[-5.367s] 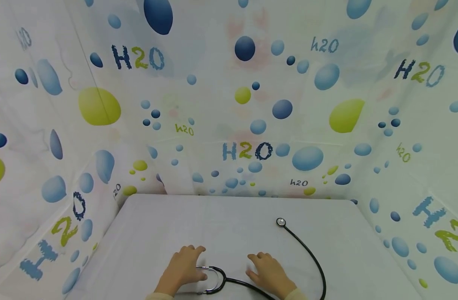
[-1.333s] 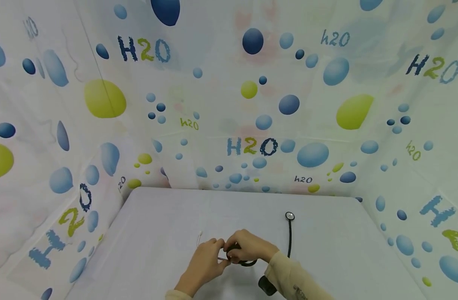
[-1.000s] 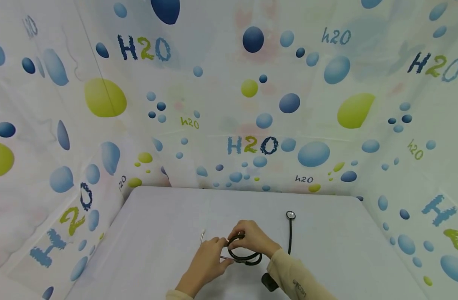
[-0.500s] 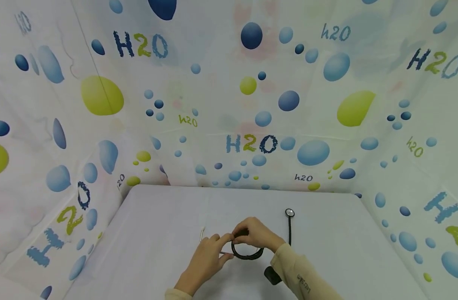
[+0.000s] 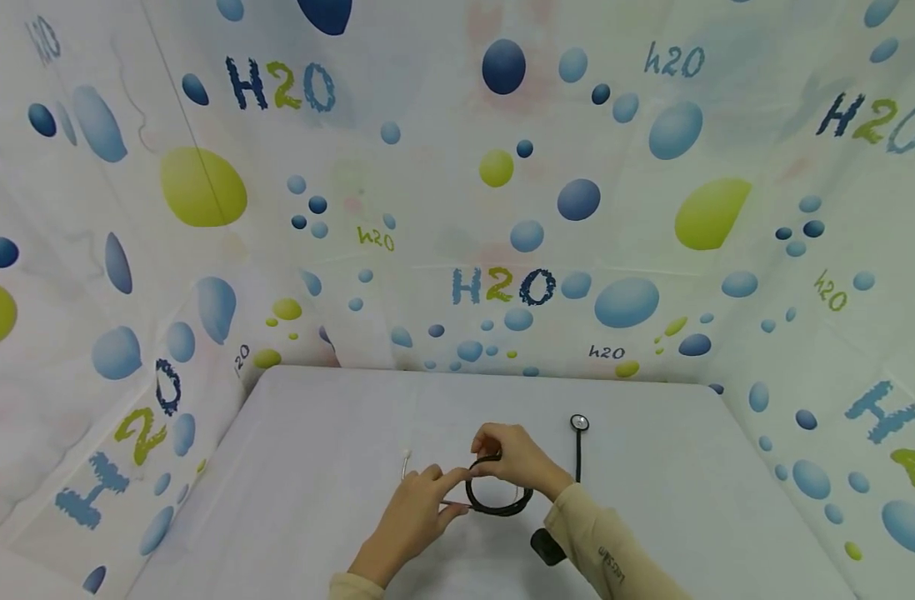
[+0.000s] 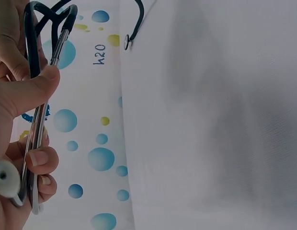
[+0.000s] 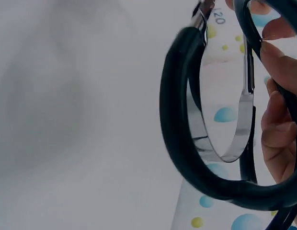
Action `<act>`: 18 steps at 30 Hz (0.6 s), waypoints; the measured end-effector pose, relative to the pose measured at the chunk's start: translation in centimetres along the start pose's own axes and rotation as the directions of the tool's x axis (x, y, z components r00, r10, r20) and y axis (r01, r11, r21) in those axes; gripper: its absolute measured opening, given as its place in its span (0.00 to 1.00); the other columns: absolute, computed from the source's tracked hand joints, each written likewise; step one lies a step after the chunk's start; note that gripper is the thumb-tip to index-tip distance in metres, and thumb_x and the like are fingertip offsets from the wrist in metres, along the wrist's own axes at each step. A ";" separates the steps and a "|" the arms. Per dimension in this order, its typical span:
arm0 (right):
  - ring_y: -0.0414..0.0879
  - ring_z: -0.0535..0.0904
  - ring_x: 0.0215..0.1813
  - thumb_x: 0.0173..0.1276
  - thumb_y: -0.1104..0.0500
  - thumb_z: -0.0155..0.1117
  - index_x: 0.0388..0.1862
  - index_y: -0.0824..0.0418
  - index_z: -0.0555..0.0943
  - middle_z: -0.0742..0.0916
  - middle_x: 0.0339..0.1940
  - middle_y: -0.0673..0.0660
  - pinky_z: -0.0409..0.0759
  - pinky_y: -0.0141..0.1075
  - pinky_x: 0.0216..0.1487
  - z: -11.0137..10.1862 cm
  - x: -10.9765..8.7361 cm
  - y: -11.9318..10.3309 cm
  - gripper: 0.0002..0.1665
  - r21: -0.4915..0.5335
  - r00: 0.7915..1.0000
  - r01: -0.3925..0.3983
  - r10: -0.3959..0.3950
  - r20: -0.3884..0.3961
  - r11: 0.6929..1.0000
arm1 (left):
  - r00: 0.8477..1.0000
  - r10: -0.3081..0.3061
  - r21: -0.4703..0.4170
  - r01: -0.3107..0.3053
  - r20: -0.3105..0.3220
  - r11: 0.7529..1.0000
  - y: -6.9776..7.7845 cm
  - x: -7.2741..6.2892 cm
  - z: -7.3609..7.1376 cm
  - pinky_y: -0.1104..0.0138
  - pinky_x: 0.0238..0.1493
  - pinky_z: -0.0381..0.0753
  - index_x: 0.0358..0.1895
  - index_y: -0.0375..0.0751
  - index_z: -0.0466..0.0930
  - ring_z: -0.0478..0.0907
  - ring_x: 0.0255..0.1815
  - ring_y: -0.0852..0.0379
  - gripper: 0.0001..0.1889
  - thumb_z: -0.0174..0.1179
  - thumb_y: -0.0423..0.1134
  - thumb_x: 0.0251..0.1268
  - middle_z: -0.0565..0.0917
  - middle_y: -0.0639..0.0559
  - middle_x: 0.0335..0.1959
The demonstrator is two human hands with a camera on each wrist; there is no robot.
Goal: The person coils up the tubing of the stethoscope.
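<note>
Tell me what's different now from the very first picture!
The hands came closer together. The left hand now grips the metal ear tubes, and the right hand pinches the black tubing, bent into a loop. The tubing near the round chest piece straightened. The chest piece still lies toward the far right of the white table.

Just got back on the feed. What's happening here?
A person is handling a stethoscope above a white table. The left hand grips its metal ear tubes, which lie close together, and the right hand pinches the black tubing, part of which forms a loop beside the left fingertips. The chest piece lies on the table beyond the hands, off to the right.
</note>
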State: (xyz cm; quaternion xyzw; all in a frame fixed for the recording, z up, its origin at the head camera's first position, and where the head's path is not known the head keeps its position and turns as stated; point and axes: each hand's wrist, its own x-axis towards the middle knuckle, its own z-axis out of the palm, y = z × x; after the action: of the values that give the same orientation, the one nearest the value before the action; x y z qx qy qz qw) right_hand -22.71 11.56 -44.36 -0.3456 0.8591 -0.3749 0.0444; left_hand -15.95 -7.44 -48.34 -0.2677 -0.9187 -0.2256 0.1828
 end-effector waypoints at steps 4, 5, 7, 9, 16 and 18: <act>0.36 0.78 0.28 0.54 0.62 0.73 0.27 0.62 0.80 0.84 0.26 0.51 0.77 0.29 0.31 -0.1 -0.2 0.7 0.09 0.065 0.999 -0.022 0.024 -0.043 0.998 | 0.999 0.040 -0.005 -0.040 -0.020 0.999 0.1 0.0 -0.1 0.74 0.24 0.62 0.48 0.53 0.83 0.63 0.21 0.65 0.19 0.70 0.45 0.48 0.72 0.56 0.24; 0.36 0.78 0.28 0.55 0.61 0.73 0.27 0.61 0.81 0.84 0.27 0.51 0.77 0.29 0.30 -0.1 -0.3 0.9 0.08 0.071 0.999 -0.022 0.025 -0.047 0.997 | 0.998 0.051 -0.002 -0.052 -0.030 0.999 0.1 0.0 -0.2 0.74 0.24 0.62 0.47 0.53 0.83 0.63 0.21 0.65 0.19 0.71 0.44 0.48 0.72 0.56 0.23; 0.36 0.78 0.28 0.57 0.60 0.71 0.29 0.62 0.83 0.85 0.27 0.51 0.78 0.29 0.30 -0.2 -0.4 1.2 0.07 0.081 0.998 -0.019 0.024 -0.053 0.997 | 0.996 0.074 0.004 -0.074 -0.044 0.997 0.0 0.1 -0.1 0.74 0.24 0.61 0.47 0.54 0.83 0.61 0.19 0.65 0.19 0.71 0.44 0.47 0.71 0.57 0.23; 0.36 0.79 0.28 0.58 0.60 0.70 0.30 0.63 0.84 0.86 0.28 0.52 0.78 0.29 0.30 -0.3 -0.5 1.4 0.07 0.087 0.998 -0.029 0.034 -0.054 0.996 | 0.993 0.102 0.017 -0.101 -0.060 0.995 -0.1 0.2 0.0 0.75 0.23 0.60 0.49 0.55 0.83 0.60 0.19 0.65 0.21 0.71 0.43 0.46 0.71 0.57 0.22; 0.36 0.78 0.28 0.60 0.59 0.69 0.32 0.64 0.85 0.86 0.29 0.53 0.78 0.29 0.29 -0.6 -0.7 1.5 0.08 0.088 0.997 -0.069 0.072 -0.037 0.994 | 0.984 0.153 0.039 -0.150 -0.086 0.988 -0.2 0.3 0.5 0.76 0.25 0.58 0.47 0.55 0.84 0.61 0.20 0.65 0.20 0.72 0.41 0.45 0.71 0.57 0.23; 0.36 0.78 0.29 0.59 0.57 0.70 0.32 0.63 0.85 0.86 0.29 0.52 0.78 0.30 0.30 -0.7 -0.7 1.5 0.09 0.075 0.996 -0.071 0.075 -0.052 0.995 | 0.987 0.138 0.029 -0.136 -0.078 0.990 -0.2 0.4 0.4 0.76 0.25 0.58 0.46 0.54 0.85 0.62 0.20 0.65 0.19 0.71 0.41 0.46 0.72 0.57 0.23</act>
State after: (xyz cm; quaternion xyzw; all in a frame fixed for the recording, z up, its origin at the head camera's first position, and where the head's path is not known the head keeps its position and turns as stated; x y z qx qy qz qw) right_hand -23.21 13.16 -44.96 -0.3018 0.8577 -0.4136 0.0470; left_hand -16.43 -7.21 -48.53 -0.3187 -0.8927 -0.2124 0.2376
